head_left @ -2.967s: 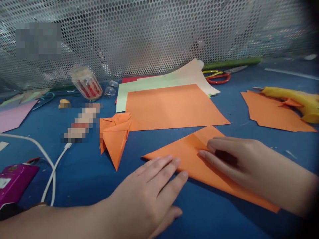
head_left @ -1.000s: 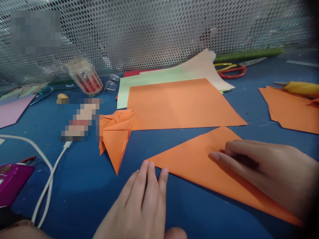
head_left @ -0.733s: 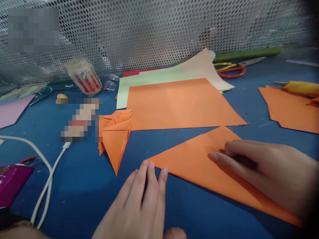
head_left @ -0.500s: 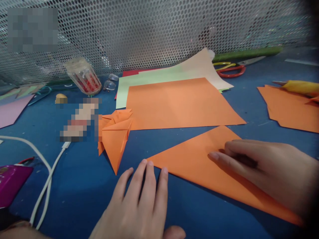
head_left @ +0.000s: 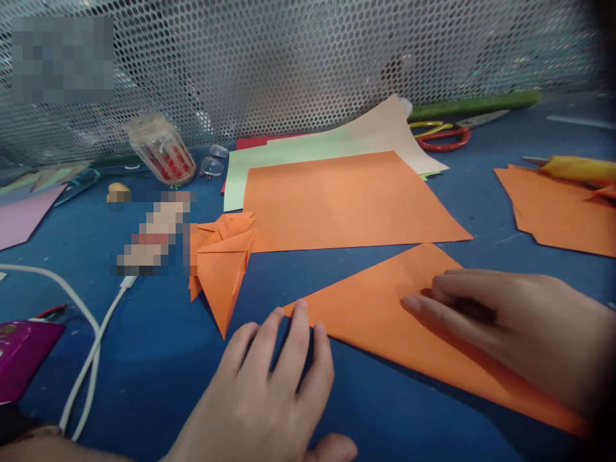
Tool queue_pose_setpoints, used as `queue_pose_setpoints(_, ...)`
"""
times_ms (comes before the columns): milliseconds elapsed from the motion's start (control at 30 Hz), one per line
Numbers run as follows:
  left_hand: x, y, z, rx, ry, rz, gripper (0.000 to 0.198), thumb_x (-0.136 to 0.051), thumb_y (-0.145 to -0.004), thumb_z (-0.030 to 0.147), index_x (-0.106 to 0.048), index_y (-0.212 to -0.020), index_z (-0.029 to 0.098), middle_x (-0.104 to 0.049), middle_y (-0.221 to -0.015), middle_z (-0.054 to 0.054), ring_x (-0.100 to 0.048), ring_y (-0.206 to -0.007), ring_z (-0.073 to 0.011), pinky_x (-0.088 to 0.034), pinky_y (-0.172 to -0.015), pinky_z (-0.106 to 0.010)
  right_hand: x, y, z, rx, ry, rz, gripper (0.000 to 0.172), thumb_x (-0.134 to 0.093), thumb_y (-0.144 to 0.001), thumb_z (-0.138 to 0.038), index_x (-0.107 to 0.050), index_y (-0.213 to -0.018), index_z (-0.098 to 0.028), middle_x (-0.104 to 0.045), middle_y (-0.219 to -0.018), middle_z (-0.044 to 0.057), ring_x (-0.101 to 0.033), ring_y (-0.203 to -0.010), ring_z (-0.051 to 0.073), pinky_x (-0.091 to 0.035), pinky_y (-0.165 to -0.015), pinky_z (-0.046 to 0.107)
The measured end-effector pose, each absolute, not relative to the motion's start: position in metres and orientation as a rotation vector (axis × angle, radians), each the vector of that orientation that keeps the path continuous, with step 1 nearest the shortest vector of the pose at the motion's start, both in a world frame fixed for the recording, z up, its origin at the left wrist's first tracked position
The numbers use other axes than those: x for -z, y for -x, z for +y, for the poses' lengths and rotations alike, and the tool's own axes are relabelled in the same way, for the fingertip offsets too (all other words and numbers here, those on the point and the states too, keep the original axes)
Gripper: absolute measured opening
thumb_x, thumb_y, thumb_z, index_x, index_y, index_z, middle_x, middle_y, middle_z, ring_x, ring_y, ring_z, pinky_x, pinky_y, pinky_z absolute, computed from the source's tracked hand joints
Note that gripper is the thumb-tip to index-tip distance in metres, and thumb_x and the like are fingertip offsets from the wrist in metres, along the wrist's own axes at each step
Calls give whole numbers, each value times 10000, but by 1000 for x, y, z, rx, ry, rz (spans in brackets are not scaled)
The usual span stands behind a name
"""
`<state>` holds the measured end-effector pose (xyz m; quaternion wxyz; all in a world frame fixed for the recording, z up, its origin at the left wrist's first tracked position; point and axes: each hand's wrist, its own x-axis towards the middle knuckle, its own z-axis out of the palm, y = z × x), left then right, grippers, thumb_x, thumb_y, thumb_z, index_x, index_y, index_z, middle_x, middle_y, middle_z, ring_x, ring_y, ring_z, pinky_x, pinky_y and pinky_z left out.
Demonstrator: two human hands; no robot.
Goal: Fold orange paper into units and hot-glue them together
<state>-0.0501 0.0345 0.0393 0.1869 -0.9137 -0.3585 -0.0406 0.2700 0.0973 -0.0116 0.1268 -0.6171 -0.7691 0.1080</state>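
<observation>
A folded orange paper [head_left: 375, 308] with a long pointed shape lies flat before me, its narrow tip toward the left. My left hand [head_left: 269, 378] is palm down with fingers apart; its middle fingertips touch the paper near that tip. On the wider right part rests my right hand [head_left: 510, 327], fingers curled in and thumb laid along the paper. Nothing shows in its grip, though the curled fingertips are hidden. Left of the folded paper sits an orange origami piece [head_left: 224, 263] with a point toward me. Behind is a flat orange sheet [head_left: 346, 205].
Green and cream sheets [head_left: 289, 154] lie at the back near red-and-yellow-handled scissors [head_left: 443, 135]. A clear jar [head_left: 161, 151] with red contents and glasses [head_left: 212, 163] stand back left. White cable [head_left: 94, 340] and a purple object [head_left: 29, 359] are left; orange scraps [head_left: 568, 212] are right.
My left fingers have bent more, and one fingertip has moved up onto the paper's left tip. The right hand and the folded paper look almost unmoved.
</observation>
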Motion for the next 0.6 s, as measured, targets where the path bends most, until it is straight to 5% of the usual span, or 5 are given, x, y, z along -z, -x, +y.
queue_pose_setpoints(233,-40,46,33,84,2556,-1051,693,-147,-1286,444,-786,-1473,251,-827,-1415,-112,-828,-1203,-257,-465,-1024,-378,-7,-256,105,-395,1991,-2148,1050,9,-697,-1193,-514,-483,-308,-530,-465,53,-548,-393,226,-353,-459,377)
queue_pose_setpoints(600,-40,46,34,108,2585,-1043,709,-148,-1290,446,-787,-1479,205,-808,-1440,-103,-828,-1184,-251,-433,-1012,-396,-16,-246,104,-349,1964,-2145,1044,42,-682,-1192,-476,-452,-315,-508,-423,54,-535,-351,219,-350,-426,374)
